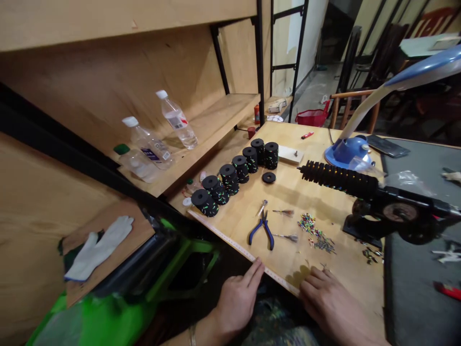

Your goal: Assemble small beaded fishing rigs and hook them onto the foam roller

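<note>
My left hand [237, 299] rests at the front edge of the wooden table [288, 274], index and middle fingers stretched out onto the measuring tape [230, 239] along that edge. To the right, my right hand [332, 299] lies on the tabletop with its fingers curled together; thin bits show at the fingertips, too small to name. Beyond the hands lie blue-handled pliers [264, 229], two bunches of thin wires [288, 237], a small pile of coloured beads [307, 223] and small grey metal pieces [324, 243].
Several black foam cylinders [229, 179] with green flecks stand in a row near a black disc [269, 178]. A black machine with a ribbed spindle [338, 179] and a blue lamp [347, 150] are on the right. Plastic bottles [178, 120] stand on the left shelf, above a white glove [101, 247].
</note>
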Available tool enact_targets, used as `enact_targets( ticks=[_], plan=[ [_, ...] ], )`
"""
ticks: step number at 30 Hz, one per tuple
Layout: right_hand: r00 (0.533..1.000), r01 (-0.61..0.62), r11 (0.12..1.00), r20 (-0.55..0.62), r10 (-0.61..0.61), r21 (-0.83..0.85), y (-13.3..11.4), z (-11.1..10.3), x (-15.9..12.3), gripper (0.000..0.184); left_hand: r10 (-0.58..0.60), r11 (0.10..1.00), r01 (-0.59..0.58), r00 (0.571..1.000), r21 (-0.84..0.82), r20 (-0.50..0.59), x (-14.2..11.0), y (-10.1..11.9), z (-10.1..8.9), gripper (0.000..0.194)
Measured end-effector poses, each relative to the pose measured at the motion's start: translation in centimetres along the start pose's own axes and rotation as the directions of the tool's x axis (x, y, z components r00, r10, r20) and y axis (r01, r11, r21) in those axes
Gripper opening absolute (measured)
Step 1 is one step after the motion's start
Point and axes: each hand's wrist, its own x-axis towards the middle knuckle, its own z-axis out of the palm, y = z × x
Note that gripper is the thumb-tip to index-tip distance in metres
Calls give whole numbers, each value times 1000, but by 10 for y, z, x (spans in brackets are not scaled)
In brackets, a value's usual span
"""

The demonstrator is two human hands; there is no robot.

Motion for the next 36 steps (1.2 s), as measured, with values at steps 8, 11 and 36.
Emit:
enact_targets(
  ticks=[8,11,36],
  plan=[
    [997,35,999,-69,-37,-29,5,10,0,18,5,1000,-5,1000,15,15,-1,0,0,51],
    [998,26,999,-59,-27,-31,6,12,0,19,4,1000,-4,1000,11,20,-1,0,-1,51],
    [995,-97,983,3,98,153,-3,-20,2,13,-119,723,40,991,-689,-68,47,33,-44,31]
  ],
)
